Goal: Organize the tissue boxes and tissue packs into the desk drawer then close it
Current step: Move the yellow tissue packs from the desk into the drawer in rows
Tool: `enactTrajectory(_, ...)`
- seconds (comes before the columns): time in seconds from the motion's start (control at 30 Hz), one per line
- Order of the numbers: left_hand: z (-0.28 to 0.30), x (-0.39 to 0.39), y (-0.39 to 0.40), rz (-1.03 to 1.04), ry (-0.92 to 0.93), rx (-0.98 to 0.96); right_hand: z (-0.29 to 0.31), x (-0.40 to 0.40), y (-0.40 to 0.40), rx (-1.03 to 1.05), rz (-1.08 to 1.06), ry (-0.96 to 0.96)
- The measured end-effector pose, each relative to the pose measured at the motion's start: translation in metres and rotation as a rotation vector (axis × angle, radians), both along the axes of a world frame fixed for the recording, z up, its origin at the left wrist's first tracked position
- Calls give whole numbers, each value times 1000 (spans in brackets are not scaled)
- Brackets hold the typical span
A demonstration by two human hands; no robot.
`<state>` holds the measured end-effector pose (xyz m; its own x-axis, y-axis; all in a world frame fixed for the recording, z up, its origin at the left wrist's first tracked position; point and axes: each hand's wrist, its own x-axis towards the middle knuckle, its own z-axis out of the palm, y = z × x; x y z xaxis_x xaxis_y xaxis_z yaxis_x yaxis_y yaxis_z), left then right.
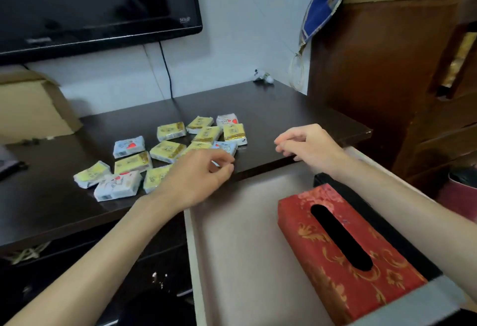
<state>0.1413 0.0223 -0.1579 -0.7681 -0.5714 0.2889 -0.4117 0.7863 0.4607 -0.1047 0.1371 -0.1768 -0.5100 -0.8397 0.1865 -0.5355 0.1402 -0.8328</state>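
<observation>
Head view: left hand and right hand, both empty, half-curled over packs; better gather several together, then drop beside box in drawer.

Desk top: dark wood-look, smooth, slightly glossy; tissue packs: shiny plastic wrap. Tissue box: red patterned cloth-like cover; drawer: pale, matt lining.
</observation>
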Motion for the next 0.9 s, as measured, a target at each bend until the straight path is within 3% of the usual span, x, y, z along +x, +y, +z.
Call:
enactTrajectory(0.3, -1, 32, -85, 300, -21, -32, 5, 24, -116, 97, -139, -7)
enactTrajectory(0.53, -3, -4, -95, 255, -421, -199, 7, 27, -154, 371, -164, 135)
enactTrajectory(0.63, -7, -13, -97, 250, -455, -253, 10, 30, -162, 445, -164, 227)
enactTrajectory(0.73, -4, -15, -101, 206, -447, -178, 13, 30, -165, 487, -151, 284)
enactTrajectory(0.9, 1, -18, -103, 159, -440, -135, 10, 23, -152, 318, -179, 206)
